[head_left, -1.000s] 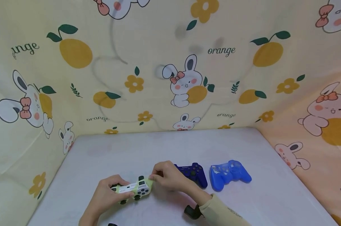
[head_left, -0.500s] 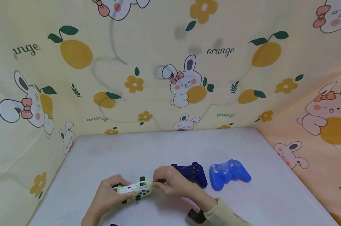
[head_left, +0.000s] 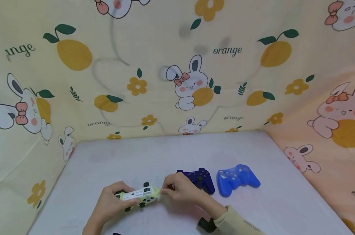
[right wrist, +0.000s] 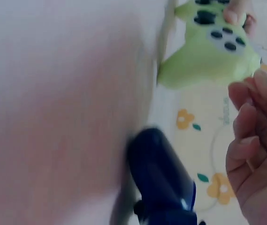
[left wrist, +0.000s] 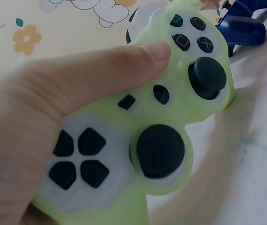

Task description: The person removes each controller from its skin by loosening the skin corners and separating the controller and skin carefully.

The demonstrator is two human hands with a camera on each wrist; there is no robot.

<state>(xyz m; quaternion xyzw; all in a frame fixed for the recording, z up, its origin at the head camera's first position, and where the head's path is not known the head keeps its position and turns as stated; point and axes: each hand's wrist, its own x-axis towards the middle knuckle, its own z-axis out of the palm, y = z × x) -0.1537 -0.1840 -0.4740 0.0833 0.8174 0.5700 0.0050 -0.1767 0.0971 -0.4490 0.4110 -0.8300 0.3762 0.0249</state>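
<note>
My left hand (head_left: 111, 200) grips a white game controller (head_left: 133, 195), its thumb across the front in the left wrist view. Around the controller is a pale green soft cover (left wrist: 185, 108), with black buttons and sticks showing through its openings. At the controller's right end, my right hand (head_left: 180, 189) pinches the cover's edge between thumb and forefinger. In the right wrist view that part of the green cover (right wrist: 208, 65) stretches toward the fingertips. Behind the right hand lies a dark blue game controller (head_left: 206, 180), partly hidden by it.
A bright blue controller-shaped cover (head_left: 236, 179) lies on the white table (head_left: 130, 156), right of the dark blue controller. Patterned cloth walls (head_left: 151, 98) stand at the back and sides. A black object (head_left: 206, 225) shows by the right sleeve.
The right hand has shifted slightly right, drawing the cover's edge out from the controller's end. The controller has tilted a little in the left hand, which keeps its grip.
</note>
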